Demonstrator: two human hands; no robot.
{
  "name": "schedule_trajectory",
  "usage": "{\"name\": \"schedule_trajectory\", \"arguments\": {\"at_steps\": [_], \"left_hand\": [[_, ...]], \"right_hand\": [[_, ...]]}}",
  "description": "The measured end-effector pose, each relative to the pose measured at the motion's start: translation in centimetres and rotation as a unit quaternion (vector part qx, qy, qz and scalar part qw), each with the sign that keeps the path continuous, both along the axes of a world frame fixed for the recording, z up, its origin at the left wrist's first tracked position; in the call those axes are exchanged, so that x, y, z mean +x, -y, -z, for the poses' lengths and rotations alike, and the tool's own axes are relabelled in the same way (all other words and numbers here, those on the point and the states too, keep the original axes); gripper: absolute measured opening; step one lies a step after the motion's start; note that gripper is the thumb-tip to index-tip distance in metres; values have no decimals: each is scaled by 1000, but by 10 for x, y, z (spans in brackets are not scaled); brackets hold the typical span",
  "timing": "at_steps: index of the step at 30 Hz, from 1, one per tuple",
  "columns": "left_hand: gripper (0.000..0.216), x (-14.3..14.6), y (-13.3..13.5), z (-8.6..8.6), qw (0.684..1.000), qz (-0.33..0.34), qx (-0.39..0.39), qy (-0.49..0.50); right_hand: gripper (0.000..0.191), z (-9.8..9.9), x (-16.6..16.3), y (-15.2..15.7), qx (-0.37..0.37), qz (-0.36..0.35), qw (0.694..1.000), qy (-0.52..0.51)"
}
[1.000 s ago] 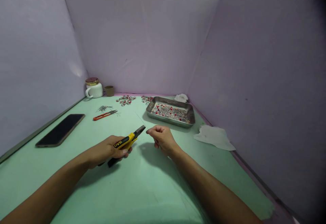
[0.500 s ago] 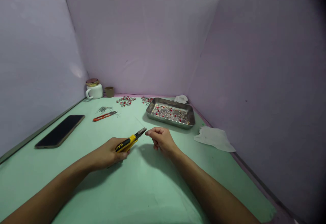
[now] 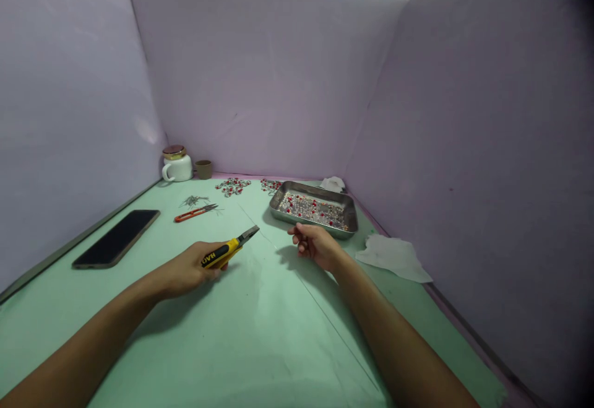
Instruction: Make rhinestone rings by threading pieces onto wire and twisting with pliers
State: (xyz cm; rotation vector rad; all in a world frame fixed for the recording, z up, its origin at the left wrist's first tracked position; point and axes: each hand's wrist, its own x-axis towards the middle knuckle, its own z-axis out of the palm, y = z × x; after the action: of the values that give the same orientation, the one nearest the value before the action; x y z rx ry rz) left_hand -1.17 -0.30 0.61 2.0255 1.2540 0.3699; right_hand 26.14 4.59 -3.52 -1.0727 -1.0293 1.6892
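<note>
My left hand (image 3: pixel 197 265) is wrapped round pliers (image 3: pixel 229 251) with yellow and black handles. Their metal jaws point up and to the right, with the tips close to a thin wire (image 3: pixel 325 314). That wire lies slantwise across the green table, passing between the pliers and my other hand. Just in front of the metal tray (image 3: pixel 283 213) hovers my right hand (image 3: pixel 318 246), its fingers loosely bent and a little apart, with nothing visible in them. Clear, red and gold-coloured beads (image 3: pixel 313 208) are scattered over the tray's bottom.
Orange-handled thread snips (image 3: pixel 192 213) lie beside a heap of wire bits (image 3: pixel 193 200). Red and clear beaded pieces (image 3: pixel 232 186) sit at the back. A phone (image 3: pixel 118 239), a white lidded mug (image 3: pixel 177 166), a brown cup (image 3: pixel 203 169) and white paper (image 3: pixel 392 256) edge the table.
My right hand has moved right, away from the pliers and towards the tray, with its fingers loosened. The pliers have shifted slightly left. The long wire now shows across the table.
</note>
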Motion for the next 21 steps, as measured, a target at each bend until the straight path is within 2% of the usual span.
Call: {"name": "schedule_trajectory", "arguments": {"at_steps": [3,7,11,13,17,21], "left_hand": [[14,0,0,4,1000,4,12,0],[20,5,2,7,1000,20,18,3],[20,9,5,7,999,32,23,10],[20,9,4,7,999,25,30,11],[20,4,-2,9,999,-24,40,-2],[16,-5,-10,11,996,-69,45,-23]], "right_hand": [[20,1,-3,6,17,-60,998,17],[34,2,-21,20,36,-152,988,12],[43,1,-35,31,54,-188,981,13],[45,-1,-35,30,58,-166,984,28],[43,-7,-16,17,68,-58,993,77],[24,-10,13,0,115,99,969,197]]}}
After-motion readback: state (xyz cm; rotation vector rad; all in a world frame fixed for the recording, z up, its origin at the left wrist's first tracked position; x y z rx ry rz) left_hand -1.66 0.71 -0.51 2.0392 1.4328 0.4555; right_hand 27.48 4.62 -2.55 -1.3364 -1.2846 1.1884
